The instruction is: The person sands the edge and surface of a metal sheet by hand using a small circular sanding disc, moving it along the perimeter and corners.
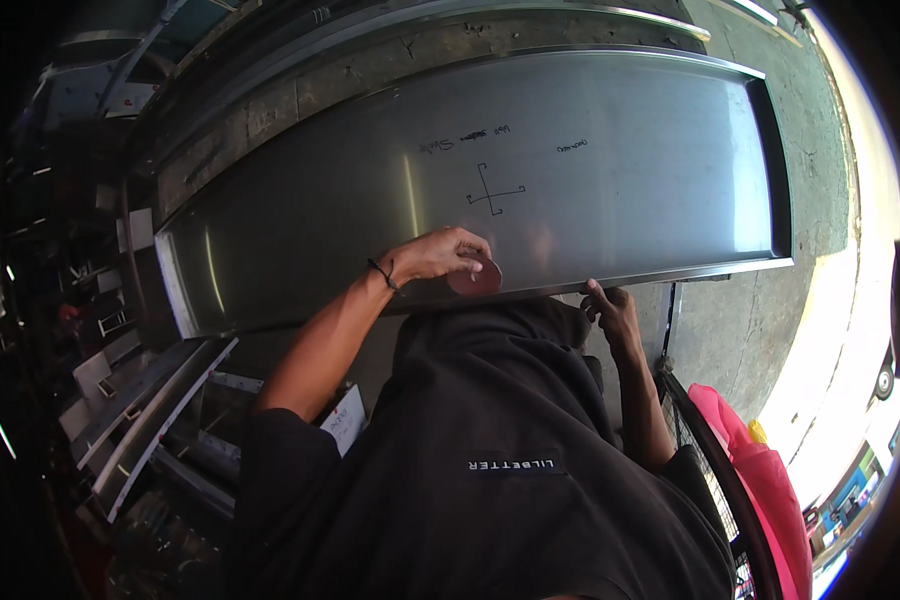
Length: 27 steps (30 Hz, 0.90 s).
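A long, shallow sheet-metal tray (660,190) with folded-up edges lies across in front of me, dull grey with dark marker lines and a cross-shaped sketch near its middle. My left hand (438,254), a dark band at its wrist, pinches a round reddish-brown sanding disc (478,282) between thumb and fingers. The disc rests flat against the metal by the near edge. Farther right, my right hand (618,310) grips the near rim with its thumb on top; its curled fingers are partly hidden.
Metal frames and offcuts (160,420) are piled at the lower left, beside a white box (345,420). Long metal strips (570,12) lie beyond the tray. Pink cloth (750,460) hangs over a black mesh frame (710,480) at the right. Concrete floor (820,180) shows past the tray's right end.
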Tool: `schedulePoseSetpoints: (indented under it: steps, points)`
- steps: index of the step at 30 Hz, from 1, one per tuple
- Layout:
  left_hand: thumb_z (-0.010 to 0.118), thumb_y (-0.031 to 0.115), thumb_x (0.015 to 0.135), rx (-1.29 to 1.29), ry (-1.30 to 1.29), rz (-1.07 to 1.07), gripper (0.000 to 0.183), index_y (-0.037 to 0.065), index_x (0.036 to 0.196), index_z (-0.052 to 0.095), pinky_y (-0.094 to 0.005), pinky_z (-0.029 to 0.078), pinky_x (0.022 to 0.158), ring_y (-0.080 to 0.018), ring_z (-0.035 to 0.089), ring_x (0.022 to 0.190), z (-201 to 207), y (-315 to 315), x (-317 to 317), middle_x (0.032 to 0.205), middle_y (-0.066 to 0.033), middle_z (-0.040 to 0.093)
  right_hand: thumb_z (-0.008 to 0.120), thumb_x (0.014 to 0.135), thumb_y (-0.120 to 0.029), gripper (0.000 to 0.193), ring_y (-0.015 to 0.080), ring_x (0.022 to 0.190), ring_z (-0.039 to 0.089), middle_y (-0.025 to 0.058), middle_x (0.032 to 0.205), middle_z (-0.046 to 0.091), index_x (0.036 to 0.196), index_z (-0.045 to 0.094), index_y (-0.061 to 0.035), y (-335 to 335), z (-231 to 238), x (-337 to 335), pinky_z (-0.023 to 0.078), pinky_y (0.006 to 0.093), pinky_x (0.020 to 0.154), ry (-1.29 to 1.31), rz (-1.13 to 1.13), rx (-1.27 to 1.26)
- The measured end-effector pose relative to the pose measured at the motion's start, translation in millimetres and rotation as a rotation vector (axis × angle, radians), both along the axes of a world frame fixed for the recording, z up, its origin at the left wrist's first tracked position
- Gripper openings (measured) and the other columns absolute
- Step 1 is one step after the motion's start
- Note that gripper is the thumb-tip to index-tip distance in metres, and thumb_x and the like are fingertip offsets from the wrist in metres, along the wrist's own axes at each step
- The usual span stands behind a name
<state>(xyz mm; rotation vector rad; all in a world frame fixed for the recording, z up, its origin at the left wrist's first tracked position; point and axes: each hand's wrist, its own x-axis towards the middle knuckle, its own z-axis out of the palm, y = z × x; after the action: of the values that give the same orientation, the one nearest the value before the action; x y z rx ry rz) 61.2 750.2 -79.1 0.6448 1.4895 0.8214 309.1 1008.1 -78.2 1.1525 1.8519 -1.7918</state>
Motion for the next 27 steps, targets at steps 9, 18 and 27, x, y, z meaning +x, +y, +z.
schedulePoseSetpoints:
  steps: [9,18,27]
  points:
    - [0.067,0.012,0.093,0.091,0.052,-0.023,0.013,0.0,0.095,0.07,-0.0323,0.047,0.07,-0.0109,0.062,0.073,1,76,20,0.075,-0.004,0.068,0.068,0.095,-0.045,0.051,0.0123,0.064,0.059,0.0076,0.07,0.066,0.091,0.071,0.0054,-2,0,-2,0.045,0.0291,0.06,-0.006,-0.038,-0.01]
    - [0.068,0.014,0.093,-0.013,0.2,-0.058,0.014,0.0,0.093,0.068,-0.0359,0.048,0.071,-0.0141,0.066,0.076,13,53,15,0.075,-0.0067,0.069,0.067,0.096,-0.045,0.051,0.0121,0.062,0.058,0.0073,0.069,0.066,0.09,0.07,0.0052,0,3,-3,0.044,0.0298,0.059,-0.044,-0.028,0.013]
    - [0.066,0.012,0.094,0.197,0.199,-0.038,0.015,0.0,0.103,0.067,-0.0352,0.048,0.072,-0.0164,0.064,0.077,13,61,10,0.079,-0.009,0.069,0.067,0.094,-0.05,0.056,0.0127,0.061,0.056,0.0062,0.067,0.065,0.085,0.071,0.0043,-1,1,-2,0.043,0.031,0.058,-0.032,-0.044,0.007]
